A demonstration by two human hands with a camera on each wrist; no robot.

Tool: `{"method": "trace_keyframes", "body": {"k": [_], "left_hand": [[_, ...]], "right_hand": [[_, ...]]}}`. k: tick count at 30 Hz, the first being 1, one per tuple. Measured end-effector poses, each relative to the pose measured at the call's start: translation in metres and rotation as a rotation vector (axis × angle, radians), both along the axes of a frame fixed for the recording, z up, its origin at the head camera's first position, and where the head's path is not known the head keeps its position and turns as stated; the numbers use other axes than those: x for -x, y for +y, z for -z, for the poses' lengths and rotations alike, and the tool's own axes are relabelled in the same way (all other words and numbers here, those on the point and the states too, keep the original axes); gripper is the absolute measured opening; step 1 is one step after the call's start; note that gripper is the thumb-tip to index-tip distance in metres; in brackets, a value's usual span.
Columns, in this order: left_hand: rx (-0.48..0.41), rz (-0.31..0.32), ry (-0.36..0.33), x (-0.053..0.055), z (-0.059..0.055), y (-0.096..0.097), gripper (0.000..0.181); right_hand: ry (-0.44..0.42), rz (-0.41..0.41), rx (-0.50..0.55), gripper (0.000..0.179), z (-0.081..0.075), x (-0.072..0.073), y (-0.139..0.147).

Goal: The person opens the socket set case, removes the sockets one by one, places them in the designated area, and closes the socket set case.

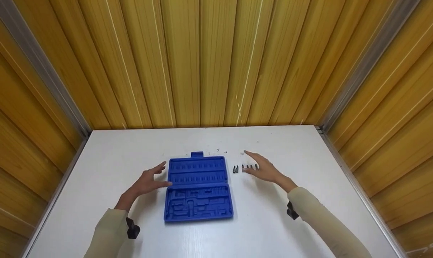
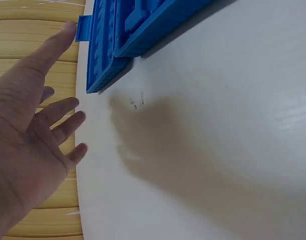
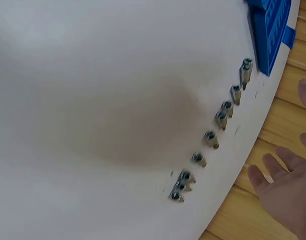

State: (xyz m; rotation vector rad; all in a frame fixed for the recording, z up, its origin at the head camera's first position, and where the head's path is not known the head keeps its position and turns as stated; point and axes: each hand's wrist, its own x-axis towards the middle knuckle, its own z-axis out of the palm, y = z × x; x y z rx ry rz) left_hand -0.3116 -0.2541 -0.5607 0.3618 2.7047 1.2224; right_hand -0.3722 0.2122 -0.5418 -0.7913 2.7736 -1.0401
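A blue plastic case (image 1: 198, 185) lies unfolded on the white table, its moulded slots and recesses bare. At its left side is my left hand (image 1: 146, 182), fingers spread and holding nothing; in the head view the thumb tip overlaps the case's edge near the hinge. To the right of the case, small metal screwdriver bits (image 1: 235, 169) lie in a row. My right hand (image 1: 267, 170) hovers over the right part of this row, partly hiding it in the head view, with its fingers apart and nothing held. In the right wrist view several bits (image 3: 211, 139) show in a slanting line.
A white table (image 1: 130, 143) stands against yellow wood-patterned panels (image 1: 216, 71) on the back and both sides. Small dark marks (image 1: 218, 150) dot the tabletop behind the case. The case's latch tab (image 1: 197, 154) points toward the back wall.
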Motion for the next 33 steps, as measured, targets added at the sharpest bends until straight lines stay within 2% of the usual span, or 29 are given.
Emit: {"method": "trace_keyframes", "body": {"k": [4, 8, 10, 13, 16, 19, 23, 29, 31, 33], "left_hand": [[-0.107, -0.003, -0.059, 0.006, 0.006, 0.006, 0.086], [-0.183, -0.086, -0.102, 0.011, 0.010, 0.011, 0.076], [-0.210, -0.142, -0.121, 0.012, 0.013, 0.015, 0.071], [-0.215, -0.207, -0.146, 0.014, 0.017, 0.019, 0.065], [-0.230, -0.236, -0.171, 0.015, 0.022, 0.022, 0.062], [-0.258, -0.261, -0.179, 0.015, 0.022, 0.025, 0.062], [-0.267, -0.290, -0.139, 0.017, 0.018, 0.030, 0.067], [-0.186, -0.318, -0.001, 0.017, 0.002, 0.038, 0.067], [-0.192, -0.332, -0.006, 0.019, -0.005, 0.041, 0.065], [-0.233, -0.347, -0.046, 0.020, -0.012, 0.043, 0.068]], "right_hand": [[-0.091, -0.073, 0.126, 0.072, 0.011, 0.001, -0.029], [-0.212, -0.089, 0.193, 0.073, 0.020, 0.001, -0.055], [-0.259, -0.073, 0.213, 0.073, 0.024, 0.001, -0.064], [-0.281, -0.016, 0.209, 0.071, 0.028, 0.000, -0.073], [-0.313, 0.051, 0.193, 0.068, 0.030, 0.000, -0.077], [-0.382, 0.093, 0.207, 0.067, 0.030, 0.000, -0.079], [-0.422, 0.110, 0.274, 0.070, 0.022, 0.001, -0.081], [-0.434, 0.133, 0.299, 0.071, 0.004, 0.003, -0.090], [-0.442, 0.139, 0.323, 0.071, -0.001, 0.004, -0.092], [-0.445, 0.147, 0.363, 0.071, -0.003, 0.006, -0.093]]}}
